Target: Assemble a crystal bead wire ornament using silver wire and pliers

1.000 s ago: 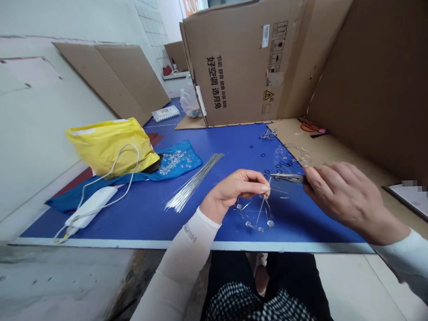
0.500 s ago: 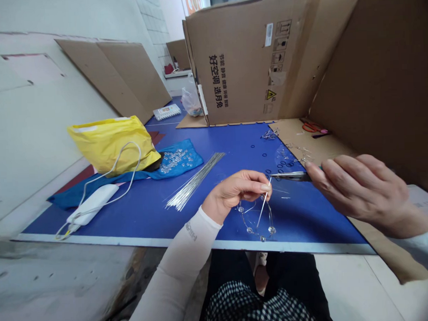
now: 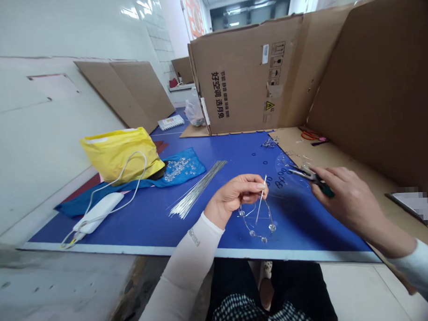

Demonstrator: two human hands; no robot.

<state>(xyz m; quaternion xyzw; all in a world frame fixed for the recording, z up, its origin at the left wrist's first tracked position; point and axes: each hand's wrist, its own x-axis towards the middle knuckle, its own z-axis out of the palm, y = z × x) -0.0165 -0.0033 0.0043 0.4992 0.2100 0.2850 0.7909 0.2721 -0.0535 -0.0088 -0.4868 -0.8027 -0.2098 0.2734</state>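
Observation:
My left hand [image 3: 241,193] is closed in a pinch above the front of the blue table. Between thumb and fingers it grips a thin pale wire [image 3: 259,209], slanting upward past the fingertips. From the same hand hangs a beaded wire strand [image 3: 252,233] with several clear beads; where it meets the fingers is hidden. To the right, my right hand [image 3: 347,202] is wrapped round needle-nose pliers [image 3: 304,173] with dark green handles. Their jaws point left, slightly apart, over small black rings [image 3: 280,183], and stand away from the wire.
A bundle of straight wires [image 3: 197,193] lies left of my hands. Clear beads [image 3: 180,168] rest on a blue cloth beside a yellow bag [image 3: 120,154] and a white power strip [image 3: 98,211]. Scissors [image 3: 310,135] lie on cardboard at right; a tall carton [image 3: 246,84] stands behind.
The pliers have moved right and away from the wire's upper end, with my right hand lowered slightly. My left hand still pinches the wire and strand. The view has tilted up a little.

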